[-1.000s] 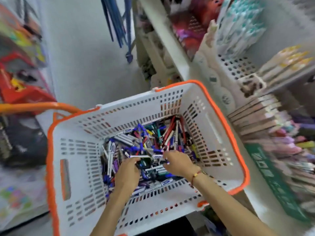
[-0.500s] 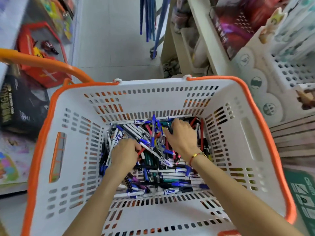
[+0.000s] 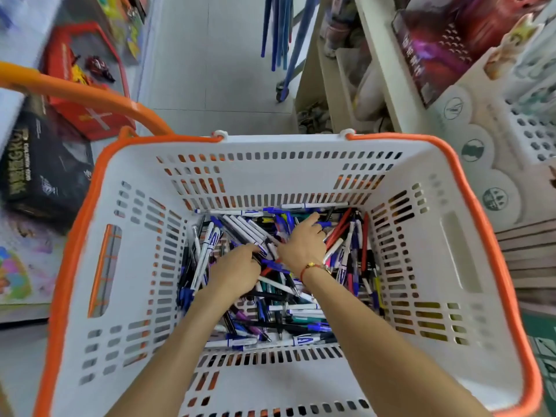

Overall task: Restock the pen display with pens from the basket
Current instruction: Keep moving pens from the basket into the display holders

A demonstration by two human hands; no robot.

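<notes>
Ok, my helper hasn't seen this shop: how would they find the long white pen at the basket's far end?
Find the white basket with the orange rim. At the foot of its far wall, one white pen lies crosswise, above the heap of pens.

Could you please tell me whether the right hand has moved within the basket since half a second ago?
Yes. The right hand with the red wrist cord has reached further toward the far wall of the white, orange-rimmed plastic basket, fingers over the pens.

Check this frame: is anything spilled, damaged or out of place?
Nothing stands out. The pens lie in a jumbled pile, all inside the basket; none are over its rim. Both the left hand and the right hand are down in the pile.
</notes>
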